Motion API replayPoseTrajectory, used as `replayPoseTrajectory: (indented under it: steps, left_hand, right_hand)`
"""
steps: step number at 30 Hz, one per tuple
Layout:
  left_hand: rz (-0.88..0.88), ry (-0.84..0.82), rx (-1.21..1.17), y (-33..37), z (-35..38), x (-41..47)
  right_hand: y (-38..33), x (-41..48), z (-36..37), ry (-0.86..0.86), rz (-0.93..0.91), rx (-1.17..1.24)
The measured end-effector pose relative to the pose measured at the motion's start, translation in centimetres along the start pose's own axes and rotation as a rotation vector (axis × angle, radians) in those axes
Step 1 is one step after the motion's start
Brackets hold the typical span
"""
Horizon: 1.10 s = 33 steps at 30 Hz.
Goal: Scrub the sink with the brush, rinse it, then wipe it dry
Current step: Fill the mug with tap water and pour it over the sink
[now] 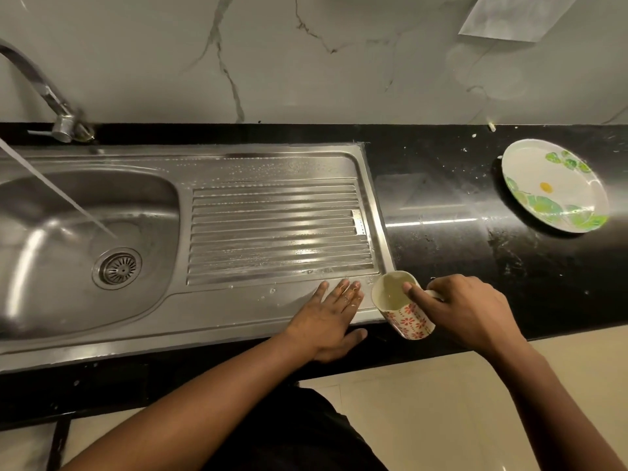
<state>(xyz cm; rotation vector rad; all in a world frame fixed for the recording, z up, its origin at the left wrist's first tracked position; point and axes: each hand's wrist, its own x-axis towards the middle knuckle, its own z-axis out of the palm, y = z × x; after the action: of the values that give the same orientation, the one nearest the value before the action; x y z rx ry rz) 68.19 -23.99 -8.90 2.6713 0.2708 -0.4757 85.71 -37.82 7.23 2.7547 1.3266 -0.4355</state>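
Observation:
A steel sink [163, 314] with a round drain [117, 267] fills the left, and its ribbed drainboard [275, 229] is wet with droplets. Water streams from the tap [51, 103] into the basin. My left hand [328, 317] lies flat, fingers spread, on the drainboard's front right corner. My right hand [465, 311] grips the handle of a white mug with red flowers [404, 311], tilted toward the drainboard, thumb on its rim. No brush or cloth is in view.
A black stone counter [475, 253] runs to the right of the sink, with a flower-patterned plate [554, 185] at its far right. A marble wall stands behind. Beige floor tiles show below the counter edge.

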Motion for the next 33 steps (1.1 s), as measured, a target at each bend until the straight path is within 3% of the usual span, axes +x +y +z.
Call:
replayPoseTrajectory:
  steps: [14,25,33]
  left_hand:
    - [0.178,0.039,-0.015,2.8,0.7,3.3]
    - [-0.043,0.084,-0.025,0.9,-3.5,7.4]
    - [-0.205,0.114,-0.015,-1.3,-3.0,6.5]
  right_hand:
    - [1.6,0.9,0.5,-0.046,0.076,-0.064]
    - [-0.1,5.5,0.5,0.043,0.130,0.070]
    - [1.2,5.6,0.4,-0.036,0.158,0.289]
